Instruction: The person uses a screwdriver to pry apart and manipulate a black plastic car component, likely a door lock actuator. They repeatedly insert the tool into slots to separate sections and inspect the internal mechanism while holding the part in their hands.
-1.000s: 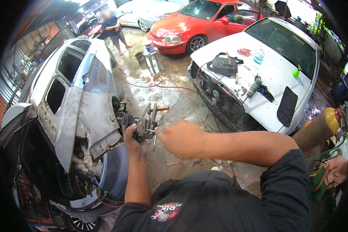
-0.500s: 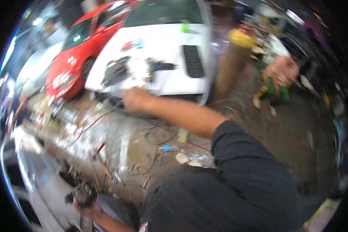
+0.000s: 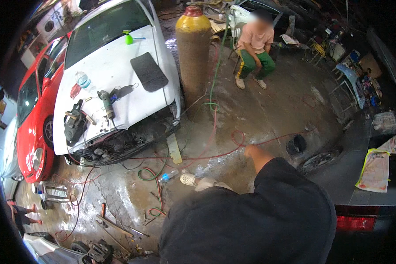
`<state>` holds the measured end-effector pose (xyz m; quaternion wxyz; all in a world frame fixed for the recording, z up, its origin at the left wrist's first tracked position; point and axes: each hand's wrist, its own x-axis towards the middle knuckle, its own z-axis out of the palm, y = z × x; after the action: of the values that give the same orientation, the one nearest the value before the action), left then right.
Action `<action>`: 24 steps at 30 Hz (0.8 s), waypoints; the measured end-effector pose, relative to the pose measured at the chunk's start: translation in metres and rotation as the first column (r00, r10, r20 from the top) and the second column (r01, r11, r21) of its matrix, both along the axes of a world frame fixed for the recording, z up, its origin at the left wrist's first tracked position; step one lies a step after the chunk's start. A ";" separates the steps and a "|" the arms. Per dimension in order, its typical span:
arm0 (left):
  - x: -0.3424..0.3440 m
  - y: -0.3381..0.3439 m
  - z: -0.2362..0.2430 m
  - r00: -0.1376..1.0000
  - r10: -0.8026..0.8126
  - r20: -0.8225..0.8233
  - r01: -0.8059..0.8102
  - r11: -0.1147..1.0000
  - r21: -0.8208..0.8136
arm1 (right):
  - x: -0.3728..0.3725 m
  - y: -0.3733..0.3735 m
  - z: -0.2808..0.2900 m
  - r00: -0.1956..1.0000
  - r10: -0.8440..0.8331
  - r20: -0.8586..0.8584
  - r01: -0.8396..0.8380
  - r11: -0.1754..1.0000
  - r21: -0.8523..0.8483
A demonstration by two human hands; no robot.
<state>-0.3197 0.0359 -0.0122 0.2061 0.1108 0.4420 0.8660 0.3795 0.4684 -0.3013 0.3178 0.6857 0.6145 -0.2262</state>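
Note:
My right hand (image 3: 251, 152) hangs beyond my dark sleeve, over the wet floor beside a red hose (image 3: 277, 140). It touches nothing that I can see, and its fingers are too small and hidden to read. At the lower left edge is a dark, chunky mechanical part (image 3: 100, 252); my left hand is out of the picture. Ahead on the left, a white car hood (image 3: 119, 57) bears a grey-green power tool (image 3: 106, 104), a black plastic piece (image 3: 76, 125), a black flat panel (image 3: 149, 71), a water bottle (image 3: 82, 79) and a green spray bottle (image 3: 128, 37).
A tall gas cylinder (image 3: 193, 57) stands right of the white car. Beyond it sits a person (image 3: 256, 46) in green trousers. Hoses and a long-handled hammer (image 3: 114, 224) lie on the floor. A black bucket (image 3: 296, 144) and a dark car's tail (image 3: 356, 223) are on the right.
The view has swung to the right. My right arm, stretched toward the white car's front before, now points over the floor. My left hand, which held the dark part, has left the picture.

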 end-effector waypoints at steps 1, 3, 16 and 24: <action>-0.004 0.006 -0.008 1.000 0.007 0.025 -0.006 1.000 -0.027 | 0.020 0.005 0.004 0.993 -0.111 0.047 0.108 0.993 0.052; -0.013 0.012 0.001 0.999 0.033 0.001 -0.032 0.995 -0.091 | -0.008 0.011 0.020 0.987 -0.162 -0.022 0.163 0.983 0.084; -0.008 0.106 -0.020 0.988 -0.146 0.051 0.149 0.986 -0.077 | -0.332 -0.058 0.118 0.283 0.419 -0.863 -0.404 0.868 0.289; 0.001 0.094 -0.035 0.982 -0.165 0.096 0.168 0.985 -0.024 | -0.399 -0.096 0.273 0.107 0.482 -0.870 -0.617 0.718 0.322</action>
<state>-0.3191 0.1299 -0.0475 0.3002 0.1035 0.4349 0.8426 -0.0200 0.3725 -0.0284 0.0194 0.1357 0.8727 -0.4685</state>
